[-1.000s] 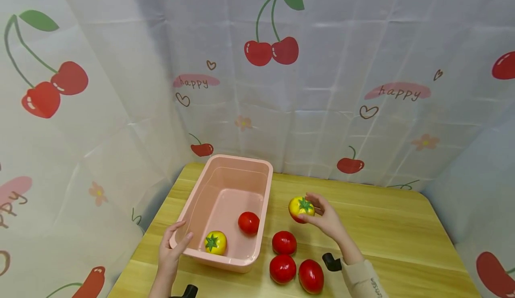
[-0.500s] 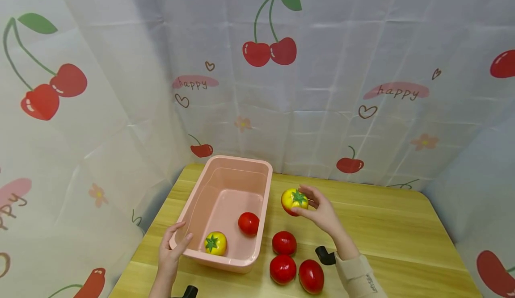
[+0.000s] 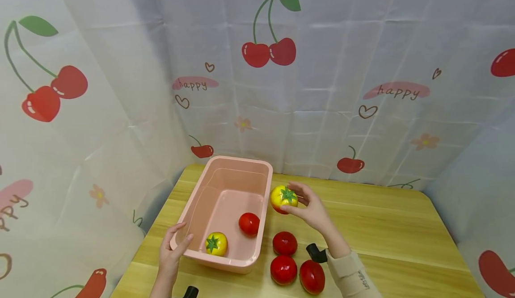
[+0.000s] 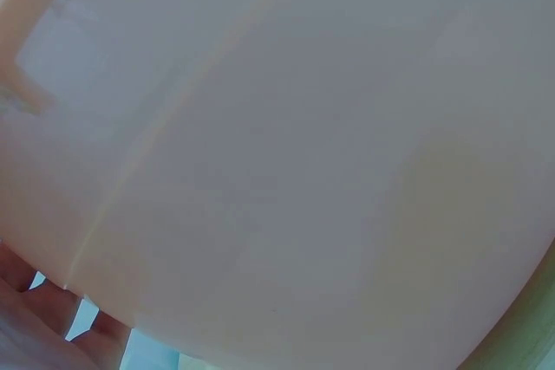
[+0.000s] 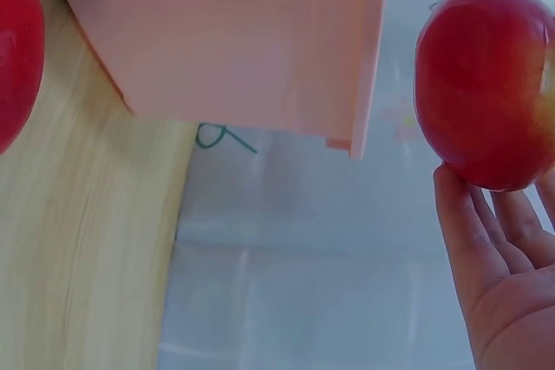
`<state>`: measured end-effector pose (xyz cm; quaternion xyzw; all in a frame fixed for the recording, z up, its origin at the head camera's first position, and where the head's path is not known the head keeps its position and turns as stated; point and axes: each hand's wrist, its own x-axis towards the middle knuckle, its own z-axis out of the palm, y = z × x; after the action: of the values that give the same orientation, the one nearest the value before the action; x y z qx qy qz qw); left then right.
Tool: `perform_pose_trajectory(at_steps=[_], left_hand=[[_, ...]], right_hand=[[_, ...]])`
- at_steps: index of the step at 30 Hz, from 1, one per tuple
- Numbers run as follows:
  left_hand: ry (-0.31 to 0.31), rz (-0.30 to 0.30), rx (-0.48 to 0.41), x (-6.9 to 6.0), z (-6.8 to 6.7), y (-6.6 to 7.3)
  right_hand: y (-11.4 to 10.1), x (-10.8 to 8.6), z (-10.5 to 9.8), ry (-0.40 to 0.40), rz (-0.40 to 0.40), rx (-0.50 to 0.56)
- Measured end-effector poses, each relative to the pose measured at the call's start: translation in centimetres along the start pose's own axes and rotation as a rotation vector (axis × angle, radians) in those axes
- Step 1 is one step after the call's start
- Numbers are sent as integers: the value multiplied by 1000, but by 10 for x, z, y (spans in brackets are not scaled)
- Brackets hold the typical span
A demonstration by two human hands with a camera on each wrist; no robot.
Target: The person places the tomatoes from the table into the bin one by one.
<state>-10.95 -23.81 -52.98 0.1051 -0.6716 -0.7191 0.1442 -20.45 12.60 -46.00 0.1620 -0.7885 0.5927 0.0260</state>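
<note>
My right hand (image 3: pixel 315 211) pinches a glossy tomato (image 3: pixel 284 199), yellow on top with a green star-shaped calyx and red below. It is held up just right of the pink plastic box (image 3: pixel 268 186); in the right wrist view, its red underside shows above the fingers (image 5: pixel 464 223). My left hand (image 3: pixel 170 249) grips the box rim at the near left corner, thumb over the edge; several of its fingers (image 4: pixel 61 309) show in the left wrist view. Inside the box lie a yellow-topped tomato (image 3: pixel 216 244) and a red one (image 3: pixel 249 224), apart from each other.
Right of the box, three red round fruits sit on the wooden table (image 3: pixel 382 226): one farther back (image 3: pixel 284 243), one nearer fruit (image 3: pixel 283 270) and an oval fruit (image 3: pixel 312 277). A cherry-printed curtain (image 3: pixel 322 123) stands behind the table and at both sides.
My right hand has moved left and slightly away from me with the tomato, up to the box's right rim. The left hand and the box stay in place.
</note>
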Motion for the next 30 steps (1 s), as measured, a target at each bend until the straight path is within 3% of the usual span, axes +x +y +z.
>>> perform_pose_trajectory(at_steps=[8, 21, 30], left_hand=[[-1, -9, -4, -1, 0, 1], [5, -15, -2, 0, 0, 0], [7, 2, -2, 0, 0, 0]], right_hand=[[-15, 2, 11, -31, 11, 32], [-14, 7, 36, -97, 17, 60], [-51, -1, 48, -129, -2, 92]])
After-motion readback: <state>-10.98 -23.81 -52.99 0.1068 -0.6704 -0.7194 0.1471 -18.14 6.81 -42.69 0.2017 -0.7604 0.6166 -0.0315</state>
